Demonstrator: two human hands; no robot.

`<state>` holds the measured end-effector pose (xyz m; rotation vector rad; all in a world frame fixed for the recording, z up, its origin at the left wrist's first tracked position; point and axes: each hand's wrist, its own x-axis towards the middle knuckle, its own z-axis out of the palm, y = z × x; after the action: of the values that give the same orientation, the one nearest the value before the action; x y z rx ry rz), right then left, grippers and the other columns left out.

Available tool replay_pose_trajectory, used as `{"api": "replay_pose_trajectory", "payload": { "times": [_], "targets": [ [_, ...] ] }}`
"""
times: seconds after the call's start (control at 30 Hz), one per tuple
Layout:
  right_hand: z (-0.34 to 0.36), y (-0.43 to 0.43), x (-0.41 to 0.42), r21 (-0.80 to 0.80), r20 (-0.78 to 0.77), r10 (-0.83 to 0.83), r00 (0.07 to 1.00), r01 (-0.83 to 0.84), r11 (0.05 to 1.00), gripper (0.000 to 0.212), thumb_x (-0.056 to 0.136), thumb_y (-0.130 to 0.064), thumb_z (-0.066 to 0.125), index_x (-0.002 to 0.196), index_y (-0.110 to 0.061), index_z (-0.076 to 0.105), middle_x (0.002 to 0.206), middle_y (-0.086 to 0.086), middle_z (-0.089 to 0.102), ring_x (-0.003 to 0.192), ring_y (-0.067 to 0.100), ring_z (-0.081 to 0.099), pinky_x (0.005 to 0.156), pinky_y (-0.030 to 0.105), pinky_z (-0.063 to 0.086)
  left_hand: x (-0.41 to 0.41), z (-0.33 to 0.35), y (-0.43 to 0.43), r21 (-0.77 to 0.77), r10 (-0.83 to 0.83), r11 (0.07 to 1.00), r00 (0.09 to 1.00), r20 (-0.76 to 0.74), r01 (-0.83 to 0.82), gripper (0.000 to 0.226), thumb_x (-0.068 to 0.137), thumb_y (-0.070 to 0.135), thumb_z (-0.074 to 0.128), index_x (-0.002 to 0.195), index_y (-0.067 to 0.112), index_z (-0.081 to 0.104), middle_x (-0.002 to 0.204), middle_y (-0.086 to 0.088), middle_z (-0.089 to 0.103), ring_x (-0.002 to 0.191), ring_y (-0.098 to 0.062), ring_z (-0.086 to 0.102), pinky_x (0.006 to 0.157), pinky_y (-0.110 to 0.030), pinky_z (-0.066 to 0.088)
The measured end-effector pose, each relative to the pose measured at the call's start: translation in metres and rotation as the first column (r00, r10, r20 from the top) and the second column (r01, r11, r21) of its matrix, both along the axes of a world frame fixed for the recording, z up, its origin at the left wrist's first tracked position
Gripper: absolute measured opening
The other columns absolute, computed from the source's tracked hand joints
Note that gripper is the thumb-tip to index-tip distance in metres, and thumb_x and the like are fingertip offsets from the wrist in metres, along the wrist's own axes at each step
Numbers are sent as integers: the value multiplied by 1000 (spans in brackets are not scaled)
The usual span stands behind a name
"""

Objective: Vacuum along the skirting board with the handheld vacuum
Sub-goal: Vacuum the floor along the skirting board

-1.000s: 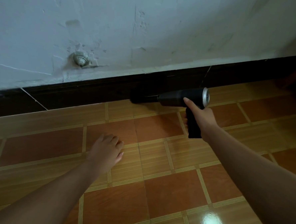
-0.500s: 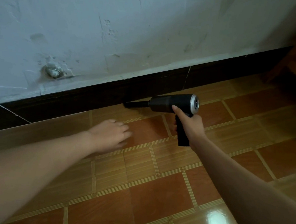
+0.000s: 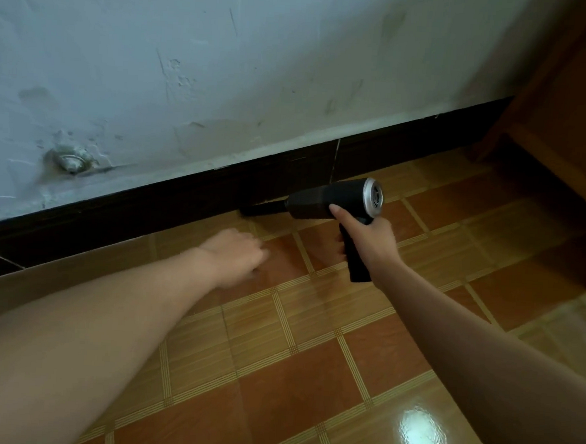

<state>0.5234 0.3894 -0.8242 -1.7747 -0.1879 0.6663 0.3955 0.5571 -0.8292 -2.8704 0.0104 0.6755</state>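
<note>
My right hand (image 3: 369,240) grips the handle of a black handheld vacuum (image 3: 323,203) with a silver rear ring. Its index finger lies along the body. The vacuum's thin black nozzle (image 3: 261,209) points left and touches the foot of the dark skirting board (image 3: 169,200), which runs diagonally under the white wall. My left hand (image 3: 238,256) rests on the orange tiled floor just left of the vacuum, holding nothing; its fingers are blurred.
A round metal fitting (image 3: 69,160) sticks out of the chipped wall (image 3: 226,63) at the left. Brown wooden furniture (image 3: 565,118) stands against the wall at the right, close to the skirting board's far end. Glossy floor tiles (image 3: 309,377) stretch toward me.
The view has swung right, bringing the wooden furniture into sight. The vacuum has travelled right along the skirting board, and my left hand has shifted right along the floor after it.
</note>
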Motion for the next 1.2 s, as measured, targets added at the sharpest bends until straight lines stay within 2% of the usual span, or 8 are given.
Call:
{"api": "replay_pose_trajectory", "payload": {
  "times": [0.07, 0.13, 0.2, 0.27, 0.43, 0.6, 0.97, 1.2],
  "targets": [
    [8, -3, 3, -50, 46, 32, 998, -30, 998, 29, 78, -38, 69, 87, -13, 60, 70, 5, 64, 55, 14, 61, 56, 25, 51, 8, 0, -3, -31, 88, 996, 995, 44, -87, 33, 96, 30, 46, 124, 13, 51, 119, -8, 57, 112, -25, 53, 90, -36, 43],
    [16, -5, 7, -103, 96, 78, 992, -68, 992, 30, 79, -39, 69, 91, -14, 59, 72, 5, 64, 56, 14, 61, 57, 25, 51, 11, -9, -14, -179, 241, 957, 969, 62, -227, 37, 97, 28, 44, 133, 19, 45, 124, -7, 57, 113, -24, 55, 87, -32, 45],
    [24, -6, 12, -139, 126, 124, 984, -106, 985, 27, 80, -38, 68, 93, -16, 58, 73, 4, 64, 56, 13, 60, 55, 23, 49, 11, -23, -30, -315, 297, 908, 955, 20, -276, 46, 98, 30, 41, 143, 24, 32, 139, -5, 47, 124, -22, 48, 97, -31, 42],
    [30, -5, 18, -157, 138, 159, 978, -137, 978, 25, 80, -38, 68, 91, -17, 57, 72, 3, 64, 55, 11, 60, 52, 20, 48, 11, -36, -39, -361, 255, 898, 966, -35, -250, 50, 99, 32, 37, 146, 24, 25, 151, -5, 32, 134, -21, 37, 107, -36, 36],
    [31, 9, 26, -141, 108, 154, 982, -138, 980, 26, 81, -37, 67, 92, -15, 58, 73, 4, 62, 56, 13, 59, 54, 22, 49, 12, -43, -37, -358, 281, 896, 960, -2, -263, 50, 99, 31, 37, 147, 23, 24, 153, -7, 27, 138, -23, 31, 110, -41, 33],
    [13, 13, 19, -99, 69, 87, 994, -80, 992, 31, 79, -39, 68, 93, -12, 60, 72, 4, 63, 57, 14, 60, 57, 25, 50, 15, -40, -34, -301, 259, 918, 965, -45, -260, 51, 100, 32, 33, 148, 23, 19, 157, -6, 17, 143, -23, 19, 114, -40, 22],
    [4, 6, 22, -75, 53, 57, 997, -53, 996, 29, 80, -39, 68, 92, -13, 60, 70, 4, 63, 57, 15, 60, 59, 27, 50, 10, -30, -31, -217, 273, 936, 961, -45, -276, 51, 100, 31, 35, 148, 23, 18, 152, -6, 29, 139, -24, 27, 111, -37, 28],
    [-4, -1, 28, -42, -1, 22, 1000, -22, 999, 28, 79, -38, 69, 85, -13, 60, 68, 5, 62, 55, 15, 60, 53, 26, 49, 17, -33, -32, -235, 310, 921, 950, -36, -310, 46, 99, 32, 39, 143, 23, 32, 149, -5, 32, 137, -24, 30, 107, -36, 30]
  ]
}}
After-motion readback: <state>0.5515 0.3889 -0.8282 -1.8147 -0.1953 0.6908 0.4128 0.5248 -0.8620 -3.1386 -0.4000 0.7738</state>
